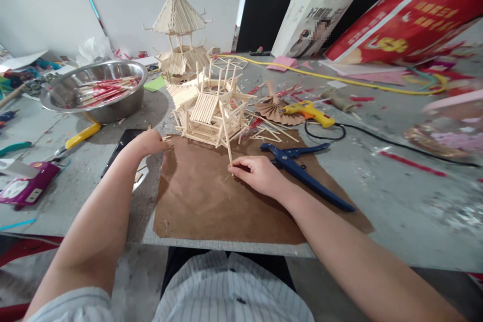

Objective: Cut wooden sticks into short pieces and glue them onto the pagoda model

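Note:
My right hand (256,172) pinches the lower end of a thin wooden stick (225,133) that leans up toward a stick-built pavilion model (211,105). The model has several upright posts and slatted roof panels, and it stands at the back edge of a brown sheet (196,186). To the left of the model, my left hand (149,142) is closed over the sheet's left edge. Pale stick ends show at its fingertips, but what it holds is mostly hidden. A dark phone-like slab (123,148) lies partly behind the left wrist.
Blue cutters (302,171) lie right of my right hand, with a yellow glue gun (311,110) behind. A steel bowl (138,90) holds red-wrapped sticks. A yellow-handled knife (83,135) lies before it. A roofed stick pavilion (179,17) and bags (407,15) stand at the back.

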`<action>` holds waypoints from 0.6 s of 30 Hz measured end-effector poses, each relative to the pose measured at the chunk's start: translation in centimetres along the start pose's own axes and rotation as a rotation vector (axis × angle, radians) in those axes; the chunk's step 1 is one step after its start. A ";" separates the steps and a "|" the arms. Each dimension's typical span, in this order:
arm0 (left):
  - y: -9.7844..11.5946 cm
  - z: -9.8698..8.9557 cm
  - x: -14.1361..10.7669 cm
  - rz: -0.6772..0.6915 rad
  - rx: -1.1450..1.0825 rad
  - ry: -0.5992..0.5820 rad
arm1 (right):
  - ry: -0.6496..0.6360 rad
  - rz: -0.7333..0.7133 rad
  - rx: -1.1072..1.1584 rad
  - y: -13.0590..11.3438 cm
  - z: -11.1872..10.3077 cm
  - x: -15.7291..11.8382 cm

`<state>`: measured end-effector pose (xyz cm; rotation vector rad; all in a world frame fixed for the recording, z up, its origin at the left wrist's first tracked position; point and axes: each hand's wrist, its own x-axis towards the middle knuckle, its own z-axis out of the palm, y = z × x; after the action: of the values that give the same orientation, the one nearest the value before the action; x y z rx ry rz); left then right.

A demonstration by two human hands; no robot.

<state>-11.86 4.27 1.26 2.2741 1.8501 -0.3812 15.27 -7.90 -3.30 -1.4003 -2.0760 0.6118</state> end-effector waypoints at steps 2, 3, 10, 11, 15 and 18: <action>-0.1 -0.1 -0.2 0.015 -0.070 -0.012 | 0.001 -0.005 0.001 0.0 -0.1 0.0; -0.2 -0.1 -0.2 0.012 -0.115 -0.015 | 0.000 -0.007 0.002 0.0 -0.1 0.0; -0.6 -0.2 -1.0 0.043 -0.359 -0.081 | 0.000 0.003 0.016 0.1 0.0 -0.1; -0.6 -0.2 -1.0 0.059 -0.358 -0.095 | 0.001 0.004 0.016 0.1 0.0 -0.1; -0.7 -0.3 -1.1 0.102 -0.307 -0.144 | -0.002 0.007 0.011 0.1 0.1 -0.1; -0.9 -0.3 -1.1 0.150 -0.232 -0.188 | -0.003 0.005 0.014 0.1 0.1 0.0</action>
<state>-12.90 3.55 1.87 2.1235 1.5356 -0.3253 15.28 -7.88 -3.45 -1.3979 -2.0674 0.6293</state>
